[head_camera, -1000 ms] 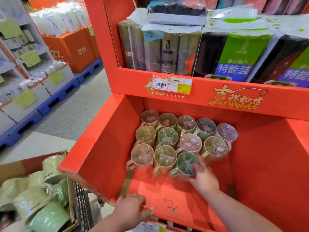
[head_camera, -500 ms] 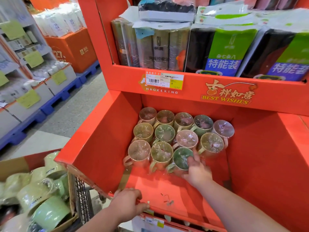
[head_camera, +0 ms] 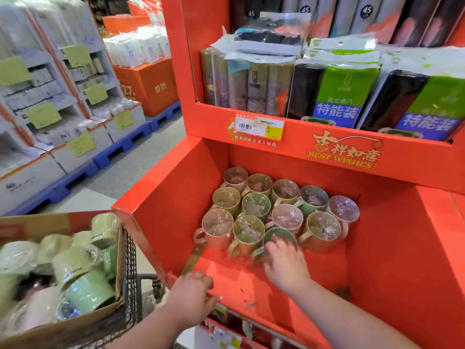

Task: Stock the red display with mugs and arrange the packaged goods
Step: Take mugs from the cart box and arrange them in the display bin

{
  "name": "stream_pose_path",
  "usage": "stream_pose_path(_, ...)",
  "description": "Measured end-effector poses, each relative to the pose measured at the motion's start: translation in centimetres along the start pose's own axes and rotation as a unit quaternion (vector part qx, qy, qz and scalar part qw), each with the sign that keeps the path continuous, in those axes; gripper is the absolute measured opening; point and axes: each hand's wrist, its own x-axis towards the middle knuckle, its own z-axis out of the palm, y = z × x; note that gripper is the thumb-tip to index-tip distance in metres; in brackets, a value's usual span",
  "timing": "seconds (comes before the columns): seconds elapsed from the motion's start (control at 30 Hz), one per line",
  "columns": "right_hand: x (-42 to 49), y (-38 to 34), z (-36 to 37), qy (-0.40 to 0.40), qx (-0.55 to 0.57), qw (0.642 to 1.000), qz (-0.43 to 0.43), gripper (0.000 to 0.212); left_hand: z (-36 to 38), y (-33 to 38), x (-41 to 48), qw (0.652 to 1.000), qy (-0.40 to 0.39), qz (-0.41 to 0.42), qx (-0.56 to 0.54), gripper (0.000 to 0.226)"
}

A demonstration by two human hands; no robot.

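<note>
Shop aisle, with pallet stacks (head_camera: 50, 117) at left. On the right stands the red display (head_camera: 173, 197). Upright packaged goods (head_camera: 347, 96) fill its upper shelf, and film-wrapped mugs (head_camera: 286, 217) stand in rows at the back left of its lower bin. At lower left a cardboard carton (head_camera: 32, 222), set in a wire cart (head_camera: 130, 273), holds further cups lying loose. The right grip (head_camera: 286, 265) is closed over the green mug (head_camera: 278, 234) in the front row. The left grip (head_camera: 191, 295) is curled over the bin's front edge.
</note>
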Motion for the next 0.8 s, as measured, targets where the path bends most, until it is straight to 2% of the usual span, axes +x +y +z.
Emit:
stream_pose_path(0.17, -0.8, -2.7, -0.2, -0.045, -0.017, 0.993, -0.104, 0.033, -0.2, -0.9, -1.7, 0.999, 0.039, -0.012, 0.006, 0.037)
stream_pose_path(0.47, -2.1, -9.2, -0.4, -0.050, -0.031, 0.980, -0.190, 0.029, -0.5, -4.2, -5.6, 0.998, 0.052, -0.033, 0.004, 0.035)
stream_pose_path(0.8, -5.5, -23.0, 1.8, -0.051, -0.043, 0.960, -0.273, 0.027, 1.0, -13.9, -16.8, 0.991, 0.068, -0.113, -0.029, 0.036)
